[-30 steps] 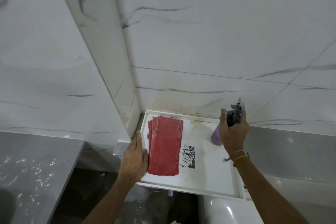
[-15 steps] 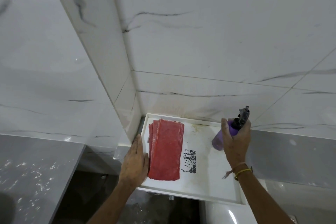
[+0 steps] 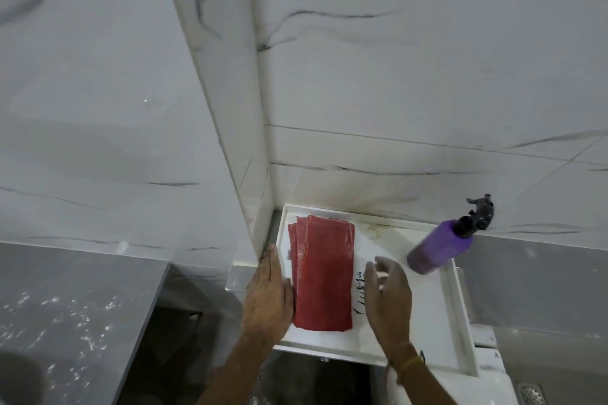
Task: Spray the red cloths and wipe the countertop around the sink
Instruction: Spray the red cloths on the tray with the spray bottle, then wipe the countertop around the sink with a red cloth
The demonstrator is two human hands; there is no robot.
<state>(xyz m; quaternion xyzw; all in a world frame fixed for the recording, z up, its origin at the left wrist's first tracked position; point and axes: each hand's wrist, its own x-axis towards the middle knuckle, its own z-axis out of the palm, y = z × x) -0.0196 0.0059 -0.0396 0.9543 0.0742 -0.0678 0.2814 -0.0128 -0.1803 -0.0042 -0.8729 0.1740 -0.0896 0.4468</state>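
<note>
- Head view: the red cloths (image 3: 324,274) lie stacked on the white tray (image 3: 459,316), long axis running away from the person.
- Left hand (image 3: 268,297) rests flat, touching their left edge; right hand (image 3: 388,294) hovers empty, fingers spread, just right of them.
- The spray bottle (image 3: 442,248) stands apart at the tray's far right.

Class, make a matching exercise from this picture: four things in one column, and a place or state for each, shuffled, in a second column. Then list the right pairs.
Things
1. red cloths
2. purple spray bottle
3. left hand
4. right hand

Places or states
A. open, over the tray's middle, holding nothing
B. flat at the tray's left edge, beside the cloths
C. stacked on the left part of the white tray
D. standing in the tray's far right corner, not held

Pairs: 1-C, 2-D, 3-B, 4-A
</note>
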